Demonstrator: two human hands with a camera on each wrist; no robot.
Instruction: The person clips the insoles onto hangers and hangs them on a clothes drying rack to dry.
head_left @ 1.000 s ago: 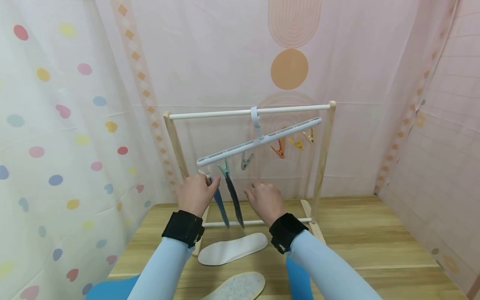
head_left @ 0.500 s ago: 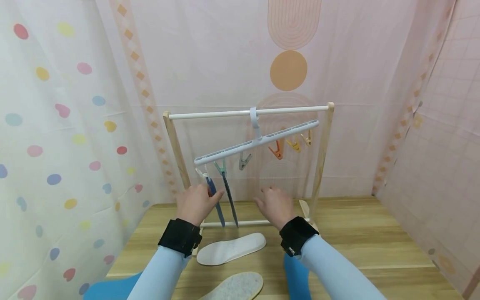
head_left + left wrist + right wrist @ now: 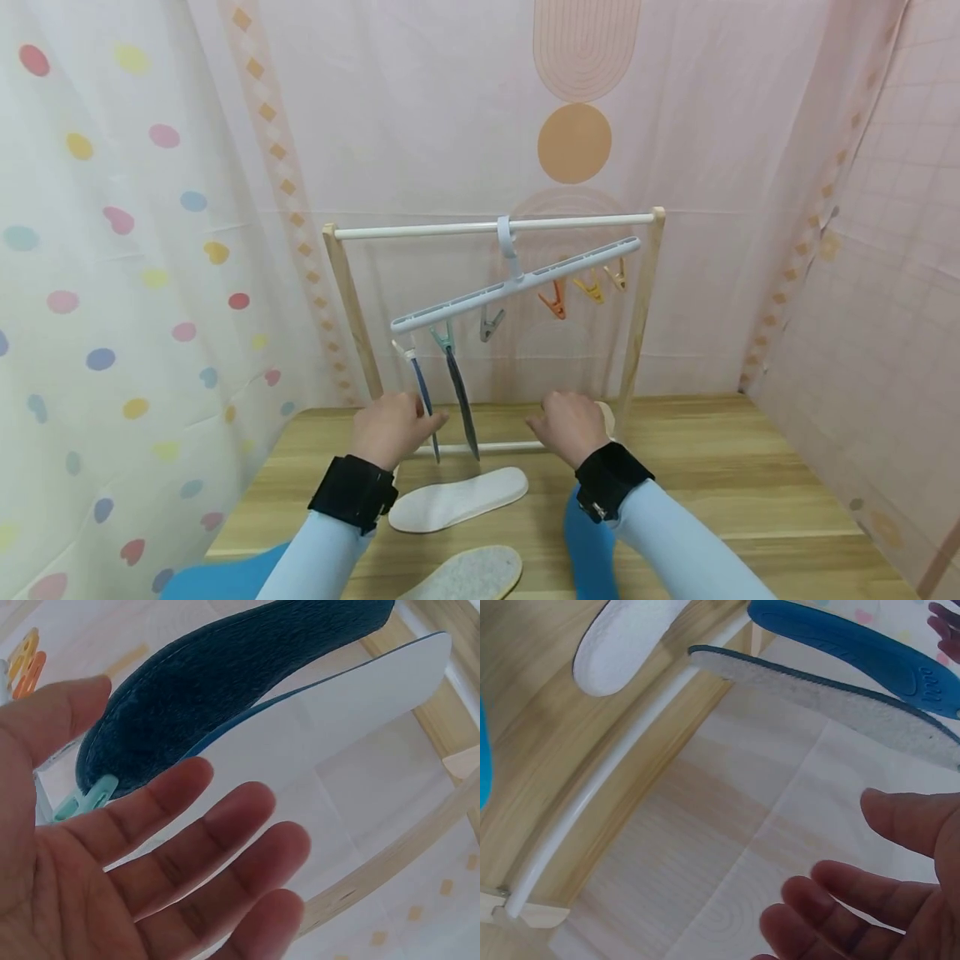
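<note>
A blue insole (image 3: 422, 387) hangs from a white clip (image 3: 405, 348) at the left end of a white hanger (image 3: 480, 296). Beside it, a dark fleecy insole (image 3: 225, 682) dangles from a mint-green clip (image 3: 444, 340). The left hand (image 3: 393, 429) is close to the blue insole's lower part in the head view; in the left wrist view its fingers are spread and hold nothing. My right hand (image 3: 573, 427) hovers right of the insoles, and its loosely bent fingers (image 3: 900, 817) hold nothing in the right wrist view.
The hanger tilts down leftward on a rack's white bar (image 3: 420, 229). Grey (image 3: 491, 323), orange (image 3: 555, 302) and yellow (image 3: 590, 290) clips hang from it. On the wooden table (image 3: 705, 483) lie a white insole (image 3: 457, 500), a greyish insole (image 3: 480, 575) and blue insoles (image 3: 590, 542).
Both hands have lowered from the hanger, the right one also moving rightward. The left hand has come away from the white clip, and the blue insole has turned a little on it.
</note>
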